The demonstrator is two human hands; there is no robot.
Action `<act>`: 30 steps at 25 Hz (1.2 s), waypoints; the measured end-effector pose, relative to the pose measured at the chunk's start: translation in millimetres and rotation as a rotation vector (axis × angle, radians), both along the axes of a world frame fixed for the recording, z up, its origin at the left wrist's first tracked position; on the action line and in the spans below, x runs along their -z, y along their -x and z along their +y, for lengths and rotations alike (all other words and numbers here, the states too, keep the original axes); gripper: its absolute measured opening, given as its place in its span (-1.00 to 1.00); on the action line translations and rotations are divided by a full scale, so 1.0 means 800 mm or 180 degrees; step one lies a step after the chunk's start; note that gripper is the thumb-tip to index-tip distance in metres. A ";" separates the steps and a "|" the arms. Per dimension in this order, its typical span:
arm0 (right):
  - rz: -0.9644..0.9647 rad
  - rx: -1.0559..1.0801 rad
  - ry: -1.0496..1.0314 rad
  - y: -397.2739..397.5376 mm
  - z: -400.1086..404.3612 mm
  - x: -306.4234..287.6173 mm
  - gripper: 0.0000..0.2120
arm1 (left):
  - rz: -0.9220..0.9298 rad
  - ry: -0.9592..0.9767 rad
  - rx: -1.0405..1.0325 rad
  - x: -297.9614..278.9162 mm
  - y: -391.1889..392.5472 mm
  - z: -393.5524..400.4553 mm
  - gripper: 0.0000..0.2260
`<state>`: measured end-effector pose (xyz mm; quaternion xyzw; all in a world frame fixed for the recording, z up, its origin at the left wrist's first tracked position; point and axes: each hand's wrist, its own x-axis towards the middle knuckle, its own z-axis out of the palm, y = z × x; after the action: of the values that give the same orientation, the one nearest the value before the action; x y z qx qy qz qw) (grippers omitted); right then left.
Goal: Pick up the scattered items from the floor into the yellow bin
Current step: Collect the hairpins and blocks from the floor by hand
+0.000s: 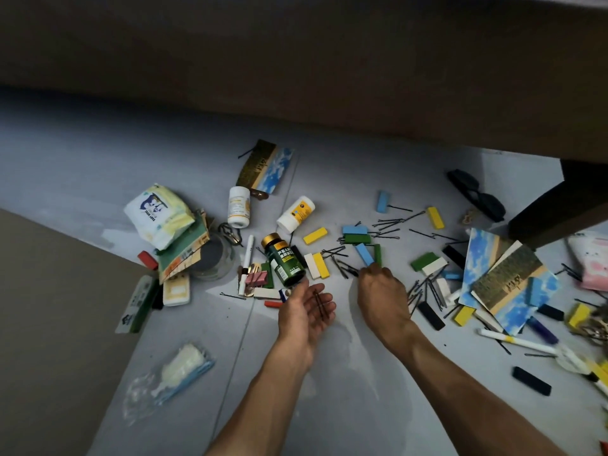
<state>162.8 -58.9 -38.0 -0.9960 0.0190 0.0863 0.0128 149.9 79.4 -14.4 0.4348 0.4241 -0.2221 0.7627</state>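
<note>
Two bare hands work over the littered floor (329,373): your left hand (304,312) lies palm up, fingers loosely apart, cradling collected hairpins (319,301), while your right hand (381,291) pinches another pin (348,269) off the floor; no yellow bin is visible.

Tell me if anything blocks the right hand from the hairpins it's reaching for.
Nothing visible does. The right hand already has its fingertips at the loose hairpins on the bare floor; the blue block lies just beyond, not between.
</note>
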 end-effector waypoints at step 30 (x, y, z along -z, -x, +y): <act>0.0043 -0.0219 0.0104 -0.019 0.041 0.000 -0.84 | 0.0074 -0.0265 -0.0119 0.004 -0.004 0.010 -0.86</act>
<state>178.2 -25.7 -37.7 -0.9955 -0.0137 0.0931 -0.0066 153.0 87.1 -17.9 0.4556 0.4499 -0.1950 0.7430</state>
